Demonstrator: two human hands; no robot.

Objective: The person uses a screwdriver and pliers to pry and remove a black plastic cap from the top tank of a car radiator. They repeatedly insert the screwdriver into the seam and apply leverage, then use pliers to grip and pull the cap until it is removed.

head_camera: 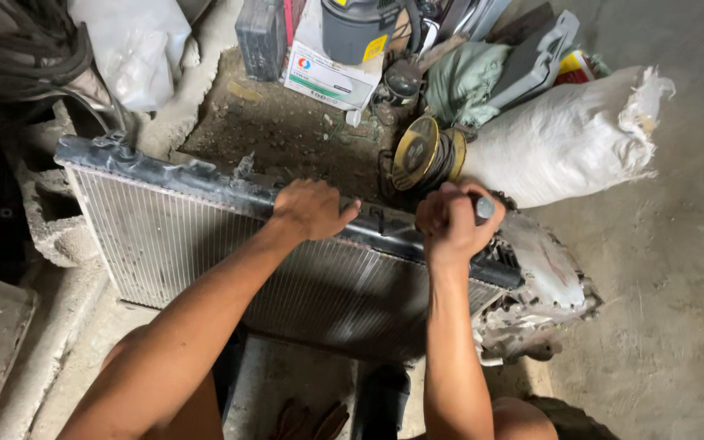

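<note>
Dusty concrete floor (678, 269) | left hand (313, 209) open-palmed on radiator (205, 244) top | right hand (450, 224) grip closed around grey tool handle (485, 208)

A radiator (230, 253) stands on edge across the floor (678, 269). The left hand (313, 209) rests on its top edge; the right hand (450, 222) grips a tool (484, 207) further right. Behind lie a sack (564, 138), a spool (427, 153) and a box (323, 75).

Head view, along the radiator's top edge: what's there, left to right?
Black plastic top tank of the finned metal radiator → left hand resting on it → right hand gripping a grey metal tool handle → white woven sack.
</note>
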